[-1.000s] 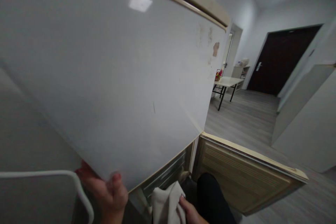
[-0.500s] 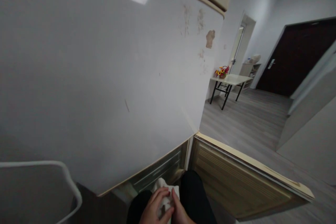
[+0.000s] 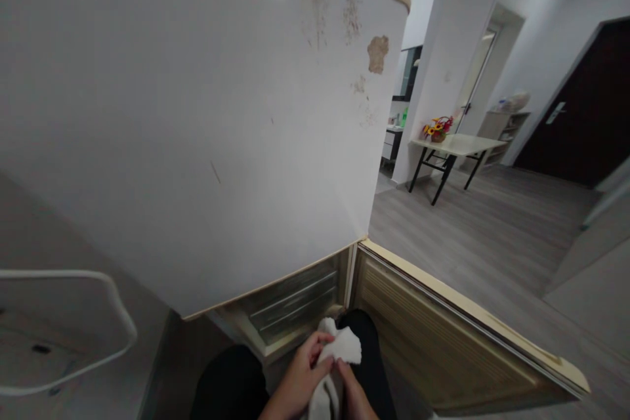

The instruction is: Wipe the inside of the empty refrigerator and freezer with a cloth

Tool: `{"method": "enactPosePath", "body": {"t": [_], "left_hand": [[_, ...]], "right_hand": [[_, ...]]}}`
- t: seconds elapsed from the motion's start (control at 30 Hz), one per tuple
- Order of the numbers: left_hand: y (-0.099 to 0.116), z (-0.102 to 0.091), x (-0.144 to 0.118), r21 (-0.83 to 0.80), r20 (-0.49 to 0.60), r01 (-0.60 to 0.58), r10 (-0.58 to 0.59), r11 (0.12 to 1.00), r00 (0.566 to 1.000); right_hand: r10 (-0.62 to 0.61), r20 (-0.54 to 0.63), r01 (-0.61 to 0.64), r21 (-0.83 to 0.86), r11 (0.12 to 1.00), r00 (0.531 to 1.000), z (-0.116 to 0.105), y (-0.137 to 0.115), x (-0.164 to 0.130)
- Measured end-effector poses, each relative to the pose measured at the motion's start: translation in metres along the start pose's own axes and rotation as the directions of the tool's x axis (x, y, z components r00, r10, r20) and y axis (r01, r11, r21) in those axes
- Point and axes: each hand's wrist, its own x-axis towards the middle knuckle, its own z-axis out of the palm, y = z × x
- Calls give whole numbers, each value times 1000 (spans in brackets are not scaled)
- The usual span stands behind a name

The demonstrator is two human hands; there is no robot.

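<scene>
Left hand (image 3: 301, 375) and right hand (image 3: 352, 388) are both gripping one white cloth (image 3: 348, 345), held low in front of me between my knees. Left fingers curl over its upper part with the thumb pressed on the near face, while the right thumb pinches it from the other side; the rest of the right-hand grip is partly hidden. Its long axis runs roughly away from me: a loose tail hangs back toward my lap, and the bunched far end pokes out past my fingertips, flopping rightward just beside my right knee (image 3: 363, 323).

What counts most is where that far end sits against the fridge. The open lower compartment (image 3: 298, 298) lies ahead and slightly left of the cloth, apart from it as far as I can judge, and my left hand looks the nearer one. To the right, the lower door (image 3: 443, 341) stands swung wide, beyond my right knee, and the white front (image 3: 221, 111) of the fridge rises above the opening.
</scene>
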Motion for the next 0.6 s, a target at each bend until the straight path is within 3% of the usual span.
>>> {"method": "enactPosePath", "body": {"t": [0.1,0.2,0.33,0.47,0.6], "left_hand": [[-1,9,-2,15,-141,-33,35,999,989],[3,14,-17,139,-67,-67,77,988,995],[3,14,-43,214,38,-35,27,976,999],[-21,16,-59,161,18,-31,28,986,999],[-56,26,-66,-25,-57,-75,73,997,996]], "right_hand": [[-22,57,27,-82,996,998,-9,1,-12],[54,66,-51,-53,997,996,-4,6,-20],[275,50,-279,169,945,960,9,10,-22],[353,49,-352,274,895,934,11,9,-21],[374,116,-389,166,906,920,2,14,-23]]}}
